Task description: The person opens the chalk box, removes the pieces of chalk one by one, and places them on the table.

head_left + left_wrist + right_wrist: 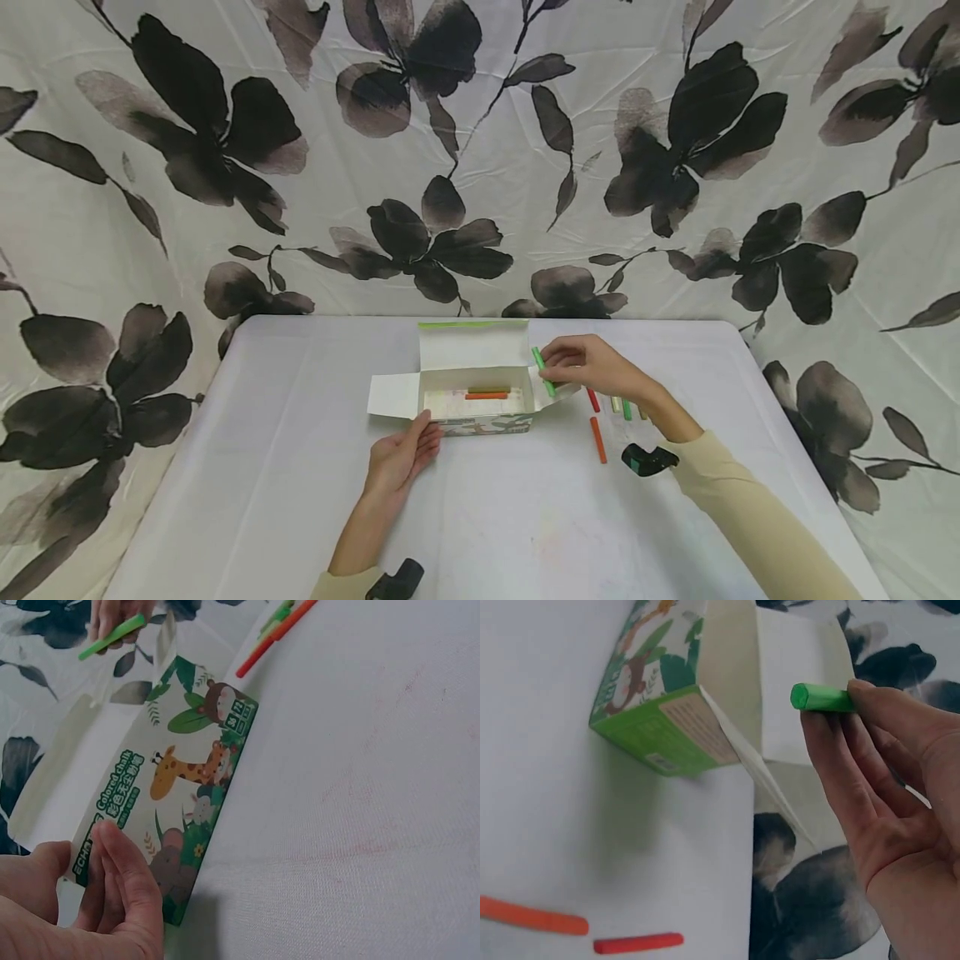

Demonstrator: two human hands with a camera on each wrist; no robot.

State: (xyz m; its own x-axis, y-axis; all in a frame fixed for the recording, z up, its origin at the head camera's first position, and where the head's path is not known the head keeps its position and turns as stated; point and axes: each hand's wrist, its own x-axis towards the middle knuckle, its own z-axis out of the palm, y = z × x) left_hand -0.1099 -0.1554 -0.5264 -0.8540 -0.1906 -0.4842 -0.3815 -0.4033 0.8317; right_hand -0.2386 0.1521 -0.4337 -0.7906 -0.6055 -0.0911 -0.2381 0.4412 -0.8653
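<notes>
A chalk box [486,426], printed with cartoon animals and "Colored chalk", stands on the table with its flaps folded out. Inside lie an orange chalk stick [486,397] and a brownish one beside it. My left hand [401,457] holds the box at its front left corner, thumb at the top edge and fingers against the printed front [187,750]. Over the box's right flap, my right hand [596,364] pinches a green chalk stick [821,698] between thumb and fingertips. That stick is tilted and its lower end overlaps the flap in the head view.
Right of the box lie a red chalk stick [593,400], an orange one [597,440], another green one [627,409] and a pale yellowish one [616,404]. A white cloth covers the table [300,467]. Behind it hangs a flowered curtain [525,192].
</notes>
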